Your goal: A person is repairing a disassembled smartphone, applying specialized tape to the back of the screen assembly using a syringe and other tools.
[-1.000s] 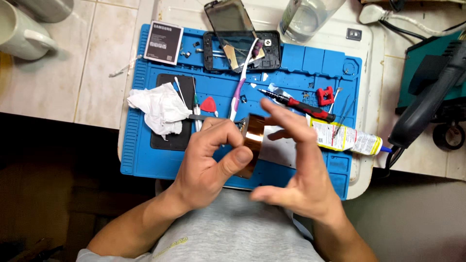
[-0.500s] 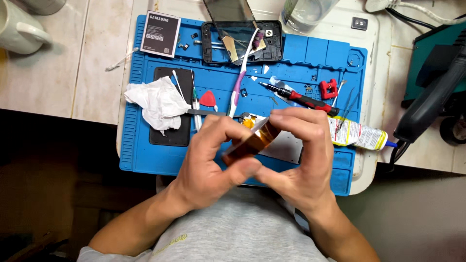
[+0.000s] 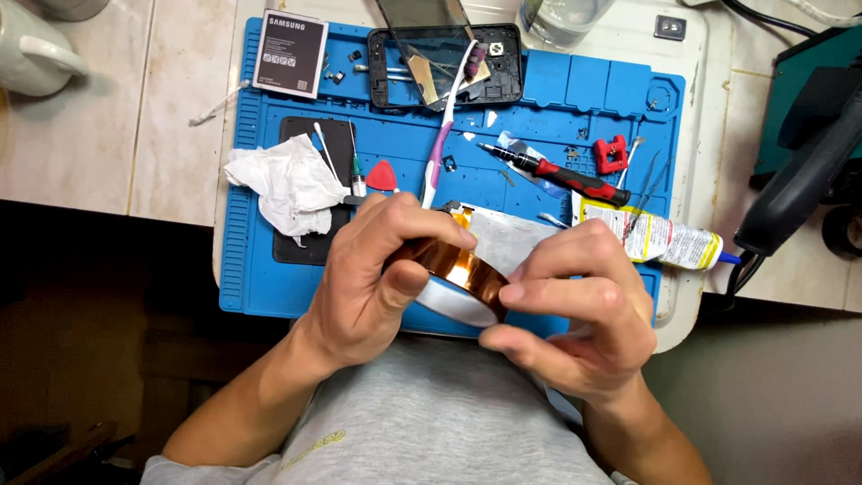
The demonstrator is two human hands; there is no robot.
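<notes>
Both of my hands hold a roll of amber tape (image 3: 460, 272) above the near edge of a blue work mat (image 3: 251, 260). My left hand (image 3: 373, 278) grips the roll from the left, thumb and fingers wrapped over its rim. My right hand (image 3: 575, 310) pinches the roll's right side with fingertips on its edge. The roll is tilted, and its white inner core shows underneath. Just behind it on the mat lies a pale grey sheet (image 3: 516, 238).
On the mat lie a crumpled white tissue (image 3: 287, 184), a pink toothbrush (image 3: 440, 148), a red-handled screwdriver (image 3: 561, 172), a glue tube (image 3: 660, 238), a phone battery (image 3: 289, 52) and an opened phone frame (image 3: 444, 63). A black tool (image 3: 799, 184) stands at right, a white mug (image 3: 31, 54) far left.
My right hand has come in from the open and closed onto the tape roll. The roll now sits between both hands, nearer to me.
</notes>
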